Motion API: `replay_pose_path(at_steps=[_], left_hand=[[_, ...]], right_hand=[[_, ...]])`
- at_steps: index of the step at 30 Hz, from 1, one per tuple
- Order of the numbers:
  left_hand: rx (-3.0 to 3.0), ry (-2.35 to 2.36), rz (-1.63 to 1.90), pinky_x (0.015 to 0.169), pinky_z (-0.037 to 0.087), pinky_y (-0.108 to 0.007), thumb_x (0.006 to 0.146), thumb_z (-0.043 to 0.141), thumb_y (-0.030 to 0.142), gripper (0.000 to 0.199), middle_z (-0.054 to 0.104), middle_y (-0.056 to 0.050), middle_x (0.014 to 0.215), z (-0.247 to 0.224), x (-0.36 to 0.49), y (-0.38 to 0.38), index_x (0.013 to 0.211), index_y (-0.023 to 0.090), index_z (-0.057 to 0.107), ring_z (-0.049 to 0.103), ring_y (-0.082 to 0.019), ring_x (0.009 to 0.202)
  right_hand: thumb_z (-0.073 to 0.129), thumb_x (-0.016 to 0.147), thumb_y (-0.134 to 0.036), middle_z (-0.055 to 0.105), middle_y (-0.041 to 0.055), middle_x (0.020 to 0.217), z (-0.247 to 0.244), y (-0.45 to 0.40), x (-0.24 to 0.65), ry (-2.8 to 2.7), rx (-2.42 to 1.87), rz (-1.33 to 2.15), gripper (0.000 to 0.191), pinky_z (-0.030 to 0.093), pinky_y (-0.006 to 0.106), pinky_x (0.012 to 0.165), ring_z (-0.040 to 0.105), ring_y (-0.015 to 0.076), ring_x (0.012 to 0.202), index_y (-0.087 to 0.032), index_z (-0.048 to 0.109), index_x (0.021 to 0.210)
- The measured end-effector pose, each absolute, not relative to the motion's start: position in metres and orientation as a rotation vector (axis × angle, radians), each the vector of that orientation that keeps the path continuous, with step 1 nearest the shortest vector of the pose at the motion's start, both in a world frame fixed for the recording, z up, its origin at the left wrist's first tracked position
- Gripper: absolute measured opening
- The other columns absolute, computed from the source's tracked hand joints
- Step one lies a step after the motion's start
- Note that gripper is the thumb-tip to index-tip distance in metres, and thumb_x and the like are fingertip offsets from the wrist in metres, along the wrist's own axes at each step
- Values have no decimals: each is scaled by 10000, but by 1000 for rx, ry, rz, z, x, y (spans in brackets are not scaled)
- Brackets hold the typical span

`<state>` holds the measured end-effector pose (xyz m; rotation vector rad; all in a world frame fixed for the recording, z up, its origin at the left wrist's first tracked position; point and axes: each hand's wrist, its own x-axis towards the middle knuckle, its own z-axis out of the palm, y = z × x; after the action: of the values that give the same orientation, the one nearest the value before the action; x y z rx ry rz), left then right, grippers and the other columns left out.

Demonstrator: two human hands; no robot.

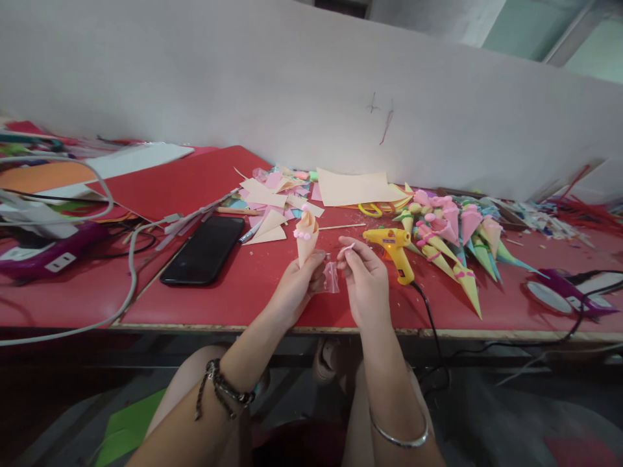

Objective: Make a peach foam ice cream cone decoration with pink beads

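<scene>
Your left hand [302, 277] held a cream paper cone [304, 250] near its lower part, the fingers closed around it in a narrow grip. The cone stood nearly upright in front of you, above the red desk [253, 301], its long axis running up from the grip, point down and mouth up. Your right hand [363, 269] was just to the right of it, apart from the cone; its thumb and fingers were pinched on a small pink strip [348, 248]. From those right fingers, the cone's decorated rim lay to the left and slightly farther forward, while your left hand was the nearer one to the cone, being in contact with it.

The cone looked like smooth, stiff paper rolled to a taper, with a curled cream swirl on top and little round pink balls, matt and soft-looking, about its rim. A clear, wrinkled plastic bag [331, 277] showed between your hands, close against the left fingers; whether they gripped it could not be told. Just right of your right hand lay a yellow glue gun [393, 241] of hard plastic, and beyond it a heap of slender pastel cones [445, 227].
</scene>
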<state>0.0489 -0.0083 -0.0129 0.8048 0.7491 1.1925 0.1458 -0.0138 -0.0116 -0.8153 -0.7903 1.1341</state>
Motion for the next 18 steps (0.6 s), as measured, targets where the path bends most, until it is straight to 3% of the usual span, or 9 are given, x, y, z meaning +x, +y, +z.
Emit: replay_pose_path(at_steps=[7,18], left_hand=[[810,763,1194,386,115,-189,712,577,293,253,189,117,440,-12,49,-10,594,169,390,140,-21,368],[785,746,1205,386,123,-189,679,612,309,301,210,117,431,-15,49,-7,574,174,364,160,-19,362]], right_hand=[[592,619,-141,605,-32,644,-11,-12,145,-648,-740,1225,120,423,193,591,495,48,567,-174,679,694],[662,617,-178,681,-25,720,-9,-13,144,-636,-721,1237,145,496,246,709,591,77,654,-192,697,757]])
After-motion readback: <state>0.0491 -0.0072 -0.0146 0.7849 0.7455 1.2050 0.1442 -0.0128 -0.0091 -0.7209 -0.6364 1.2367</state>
